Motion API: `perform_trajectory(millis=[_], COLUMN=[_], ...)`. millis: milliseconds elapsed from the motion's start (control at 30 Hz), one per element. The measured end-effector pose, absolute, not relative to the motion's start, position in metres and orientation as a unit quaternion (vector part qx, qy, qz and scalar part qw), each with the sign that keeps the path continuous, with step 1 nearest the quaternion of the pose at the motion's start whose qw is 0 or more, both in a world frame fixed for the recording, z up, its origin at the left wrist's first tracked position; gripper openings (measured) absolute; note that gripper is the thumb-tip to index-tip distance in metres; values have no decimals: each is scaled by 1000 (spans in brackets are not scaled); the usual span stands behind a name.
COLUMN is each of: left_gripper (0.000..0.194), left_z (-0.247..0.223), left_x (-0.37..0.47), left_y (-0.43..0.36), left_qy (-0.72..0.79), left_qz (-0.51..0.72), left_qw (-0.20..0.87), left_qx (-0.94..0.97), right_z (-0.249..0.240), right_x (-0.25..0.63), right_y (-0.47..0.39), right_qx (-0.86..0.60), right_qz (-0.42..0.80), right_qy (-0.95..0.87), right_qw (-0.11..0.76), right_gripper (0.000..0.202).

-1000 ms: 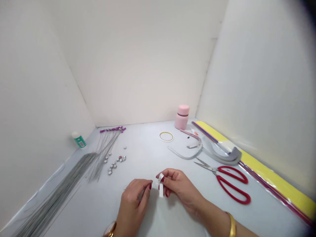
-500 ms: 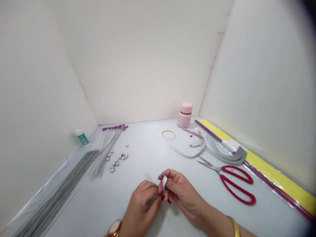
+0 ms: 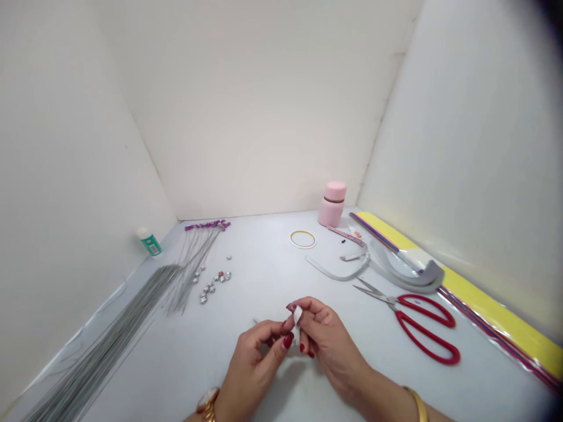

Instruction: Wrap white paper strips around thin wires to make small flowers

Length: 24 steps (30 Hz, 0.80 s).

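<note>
My left hand and my right hand meet low in the middle, above the table. Between them is a narrow silvery-white paper strip, upright and partly covered by my fingers. My right thumb and fingers pinch the strip. The left fingertips are pressed together at its lower left side, where the strip's end is hidden. Small silver folded paper stars lie to the left, one or two with red on them. On the right, scissors with red handles rest with their blades apart.
Grey wire stems fill the left, some with purple tips. A green-and-white glue bottle is at far left. Behind are a tape ring and a pink flask. Pale strips and yellow packs lie right.
My left fingers have shifted at the strip, and the left thumb now points up more. The strip stands more upright in my right fingers. The view has shifted slightly.
</note>
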<state>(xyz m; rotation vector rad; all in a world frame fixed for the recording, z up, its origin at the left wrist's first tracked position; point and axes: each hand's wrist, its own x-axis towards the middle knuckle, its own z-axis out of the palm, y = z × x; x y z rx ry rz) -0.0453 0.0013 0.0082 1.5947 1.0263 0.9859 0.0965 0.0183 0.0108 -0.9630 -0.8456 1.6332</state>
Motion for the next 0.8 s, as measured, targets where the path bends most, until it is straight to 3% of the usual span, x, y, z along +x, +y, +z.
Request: perform_trajectory(millis=[333,500,633,800], left_gripper=[17,24,22,22], left_z=[7,2,2,6], left_x=[-32,-34,-41,-47], left_y=[1,0,4,11], left_qy=[315,396,482,506], left_qz=[446,443,458,469], left_qw=[663,627,558,534], left_qx=[511,504,497,489], right_z=[7,7,10,9], right_x=[89,91,101,109], right_y=[8,8,15,24], right_qx=[-420,-439,-496,-473], right_qz=[616,590,501,470], right_qy=[-423,-485,-570,-663], right_qw=[515,474,422,341], right_gripper=[24,25,28,16])
